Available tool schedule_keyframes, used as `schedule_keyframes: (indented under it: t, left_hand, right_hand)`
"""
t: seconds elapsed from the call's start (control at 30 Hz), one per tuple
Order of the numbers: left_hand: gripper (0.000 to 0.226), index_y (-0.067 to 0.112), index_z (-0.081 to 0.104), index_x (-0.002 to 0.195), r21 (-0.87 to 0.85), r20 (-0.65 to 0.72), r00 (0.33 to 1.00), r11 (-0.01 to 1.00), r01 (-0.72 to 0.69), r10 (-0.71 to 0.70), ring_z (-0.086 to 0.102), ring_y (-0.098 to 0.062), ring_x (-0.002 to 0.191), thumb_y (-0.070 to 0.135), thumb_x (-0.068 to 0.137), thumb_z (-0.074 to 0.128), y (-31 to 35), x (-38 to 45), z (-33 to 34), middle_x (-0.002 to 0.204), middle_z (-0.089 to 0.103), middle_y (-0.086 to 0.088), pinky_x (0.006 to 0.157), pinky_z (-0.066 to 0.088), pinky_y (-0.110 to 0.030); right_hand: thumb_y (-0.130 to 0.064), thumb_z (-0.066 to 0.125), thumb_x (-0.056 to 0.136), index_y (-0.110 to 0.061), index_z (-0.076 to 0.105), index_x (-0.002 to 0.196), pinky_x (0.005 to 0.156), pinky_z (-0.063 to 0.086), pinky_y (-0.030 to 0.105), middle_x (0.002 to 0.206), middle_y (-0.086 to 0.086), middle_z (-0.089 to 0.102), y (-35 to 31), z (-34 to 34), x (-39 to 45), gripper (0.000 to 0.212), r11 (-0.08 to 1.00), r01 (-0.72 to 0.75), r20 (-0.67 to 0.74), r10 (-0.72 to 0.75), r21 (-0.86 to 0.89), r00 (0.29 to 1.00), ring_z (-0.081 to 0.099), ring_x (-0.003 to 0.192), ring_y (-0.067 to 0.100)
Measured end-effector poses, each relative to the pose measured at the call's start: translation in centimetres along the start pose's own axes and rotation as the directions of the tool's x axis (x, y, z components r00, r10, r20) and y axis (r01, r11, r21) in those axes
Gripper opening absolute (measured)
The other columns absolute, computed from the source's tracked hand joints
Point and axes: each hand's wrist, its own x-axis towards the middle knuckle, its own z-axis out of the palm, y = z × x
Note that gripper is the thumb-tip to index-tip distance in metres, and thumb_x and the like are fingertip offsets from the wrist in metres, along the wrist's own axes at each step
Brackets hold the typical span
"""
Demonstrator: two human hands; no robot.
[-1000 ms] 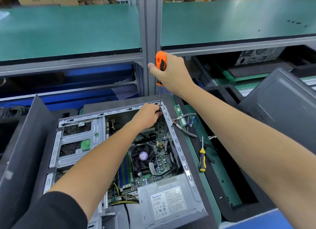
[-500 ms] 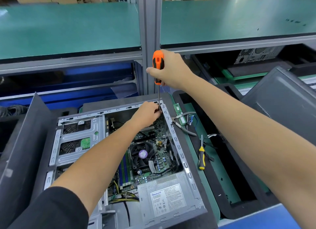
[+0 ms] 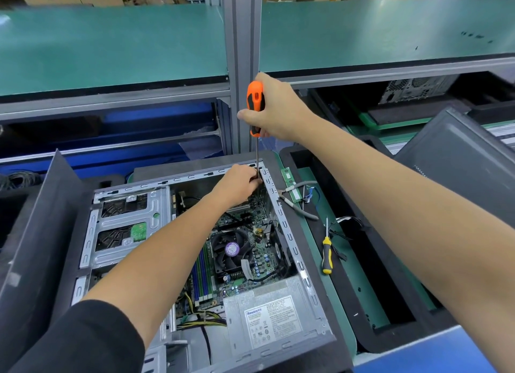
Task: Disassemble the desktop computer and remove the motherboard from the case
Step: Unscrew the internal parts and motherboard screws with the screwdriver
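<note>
Case (image 3: 281, 219) lies open on its side on the table (image 3: 348, 275); steel shell, prob heavy and stiff w/ sharp folded edges, so best held by the rim. Power supply (image 3: 274, 317) sits at the near end, dense metal box. Motherboard (image 3: 250, 247) lies flat inside, still mounted: thin, rigid but brittle; I'd lift it by bare edges, not the fan (image 3: 230, 248) or the memory sticks (image 3: 202, 275). Right hand (image 3: 274, 109) is wrapped round the orange screwdriver (image 3: 255, 108), shaft upright at the far right corner. Left hand (image 3: 237, 186) curls at the shaft's tip, appears to steady it; the screw itself is hidden.
</note>
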Motion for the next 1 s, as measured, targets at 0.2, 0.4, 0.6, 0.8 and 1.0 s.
schedule_keyframes:
  t: [0.2,0.4,0.6,0.8,1.0]
  left_hand:
    - [0.036,0.004,0.053,0.066,-0.003,0.001,0.999,0.999,0.046,-0.046,0.045,-0.024,0.061,0.022,0.097,0.053,0.3,0.0,0.1,0.064,0.05,-0.008,0.058,0.032,-0.031]
    - [0.034,0.004,0.052,0.066,-0.027,-0.003,0.999,0.999,0.034,-0.034,0.042,-0.024,0.062,0.02,0.096,0.055,0.8,-0.2,0.4,0.067,0.049,-0.009,0.059,0.029,-0.031]
    - [0.049,0.012,0.038,0.052,-0.044,-0.016,0.997,0.996,0.08,-0.081,0.036,-0.021,0.052,0.024,0.095,0.057,0.2,-0.3,0.4,0.053,0.04,-0.004,0.051,0.023,-0.032]
    - [0.029,0.0,0.059,0.078,-0.153,-0.011,0.995,0.983,0.101,-0.104,0.047,-0.023,0.072,0.022,0.097,0.055,0.5,-0.6,0.9,0.075,0.052,-0.007,0.061,0.027,-0.029]
    - [0.031,-0.002,0.053,0.07,-0.202,0.007,0.988,0.967,0.153,-0.155,0.044,-0.026,0.064,0.014,0.096,0.055,1.0,-0.1,1.1,0.072,0.052,-0.012,0.055,0.031,-0.03]
  right_hand:
    - [-0.039,0.069,0.087,-0.011,0.043,0.093,0.074,0.057,0.04,0.088,0.016,0.06,-0.6,-1.0,0.2,0.039,0.999,-0.047,0.121,0.045,0.02,0.992,0.067,0.083,0.031]
    - [-0.047,0.048,0.097,-0.012,0.039,0.072,0.055,0.051,0.03,0.062,0.011,0.063,-2.3,-2.4,1.0,0.045,0.947,-0.036,0.117,0.076,-0.318,0.99,0.066,0.047,0.021]
    - [-0.025,0.055,0.095,-0.01,0.056,0.089,0.052,0.05,0.024,0.06,0.003,0.069,-3.8,-2.8,2.7,0.016,0.948,0.024,0.378,0.104,-0.318,0.92,0.07,0.055,0.012]
    - [0.002,0.057,0.085,-0.011,0.067,0.075,0.054,0.054,0.02,0.076,0.003,0.066,-4.4,-3.5,3.7,0.019,0.971,-0.051,0.528,0.171,-0.234,0.832,0.066,0.064,0.014]
    - [-0.019,0.054,0.09,-0.005,0.055,0.077,0.053,0.054,0.029,0.074,0.013,0.061,-4.3,-3.6,2.8,0.019,0.953,-0.099,0.422,0.219,-0.286,0.88,0.066,0.055,0.027]
